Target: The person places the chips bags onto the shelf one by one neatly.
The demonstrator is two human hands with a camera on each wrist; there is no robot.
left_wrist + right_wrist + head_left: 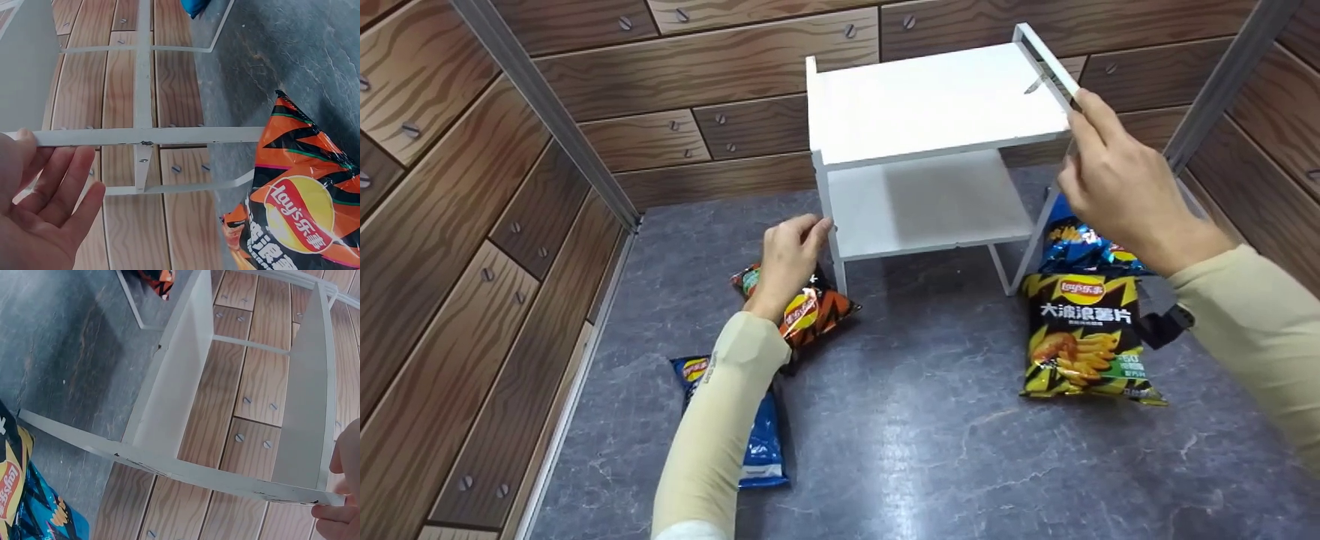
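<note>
A white two-tier shelf (915, 105) stands on the floor against the back wall. My left hand (791, 251) pinches its front left leg below the top board; in the left wrist view the thumb lies on one side of the bar and the fingers (73, 180) behind it. With my right hand (1132, 180) I grip the top right rail near the front corner, fingers over the bar. An orange and black chip bag (810, 311) lies beside the left leg, partly behind my left hand. A yellow and black chip bag (1080, 337) lies at the shelf's right front.
A dark blue chip bag (765, 442) lies under my left forearm, partly covered. Another blue chip bag (1080, 240) sits behind the yellow and black one. Wood-patterned walls (697, 75) enclose the grey marbled floor (915, 450) on the left, back and right.
</note>
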